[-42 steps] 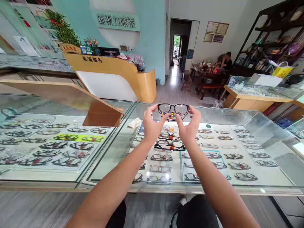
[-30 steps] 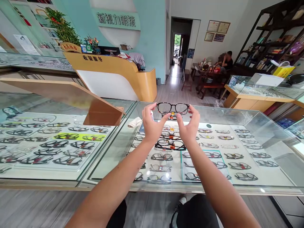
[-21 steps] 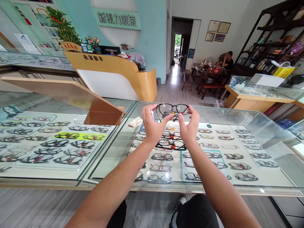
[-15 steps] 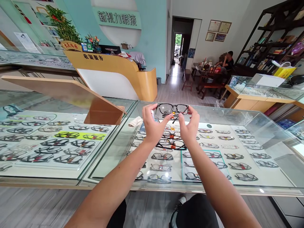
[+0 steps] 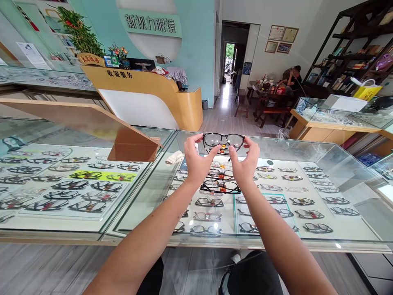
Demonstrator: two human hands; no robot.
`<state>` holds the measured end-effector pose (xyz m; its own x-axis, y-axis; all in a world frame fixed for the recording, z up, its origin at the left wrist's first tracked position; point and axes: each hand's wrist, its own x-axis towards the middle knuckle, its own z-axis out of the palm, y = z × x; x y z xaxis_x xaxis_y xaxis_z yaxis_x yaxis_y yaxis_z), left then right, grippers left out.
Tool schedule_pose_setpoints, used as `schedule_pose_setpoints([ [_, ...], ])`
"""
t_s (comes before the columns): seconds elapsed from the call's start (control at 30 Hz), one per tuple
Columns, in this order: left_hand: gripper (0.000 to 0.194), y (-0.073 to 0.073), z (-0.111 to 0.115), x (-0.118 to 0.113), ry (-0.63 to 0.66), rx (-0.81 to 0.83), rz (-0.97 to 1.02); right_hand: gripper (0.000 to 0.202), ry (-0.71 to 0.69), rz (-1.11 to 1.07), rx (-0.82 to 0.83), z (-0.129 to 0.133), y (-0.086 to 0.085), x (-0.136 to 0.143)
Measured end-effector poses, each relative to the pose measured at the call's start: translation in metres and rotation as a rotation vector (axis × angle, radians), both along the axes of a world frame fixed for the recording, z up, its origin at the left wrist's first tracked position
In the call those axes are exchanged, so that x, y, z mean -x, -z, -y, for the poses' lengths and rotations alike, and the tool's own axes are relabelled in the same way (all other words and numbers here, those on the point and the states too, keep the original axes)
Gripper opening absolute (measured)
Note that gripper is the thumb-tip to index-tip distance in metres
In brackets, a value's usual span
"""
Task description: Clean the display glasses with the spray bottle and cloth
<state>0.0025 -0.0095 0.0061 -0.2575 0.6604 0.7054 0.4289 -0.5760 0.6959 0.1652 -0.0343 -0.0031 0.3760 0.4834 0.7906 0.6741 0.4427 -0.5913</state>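
Both my hands hold a pair of black-framed eyeglasses (image 5: pixel 223 135) up over the glass counter. My left hand (image 5: pixel 197 160) is closed on its left side, and my right hand (image 5: pixel 245 160) grips the right side. The lenses face me, clear and see-through. Just below the held pair, another dark frame with an orange tag (image 5: pixel 222 150) shows partly between my thumbs. Nearer to me, two more black eyeglasses with orange tags, one in front (image 5: pixel 220 187) and one behind (image 5: pixel 220 175), lie on the counter. A crumpled cream cloth (image 5: pixel 175 157) is left of my left hand.
The glass display counter (image 5: pixel 138 205) spans the view, with rows of eyeglasses under its top. A tilted brown-backed mirror or board (image 5: pixel 76 119) stands on the left. Beyond are a yellow cashier desk (image 5: pixel 190 108), a wooden bench (image 5: pixel 242 102) and a seated person (image 5: pixel 294 80).
The held eyeglasses have tilted slightly and shifted a little to the right with my hands. My grip on them stays the same.
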Motion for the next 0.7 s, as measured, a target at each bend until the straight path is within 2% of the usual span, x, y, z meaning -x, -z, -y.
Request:
schedule_pose_setpoints([
  [0.7,0.062,0.0043,-0.0044,0.0021,0.010,-0.011,-0.018,0.063,-0.002,0.001,-0.028,-0.0006,-0.0003,-0.0003],
])
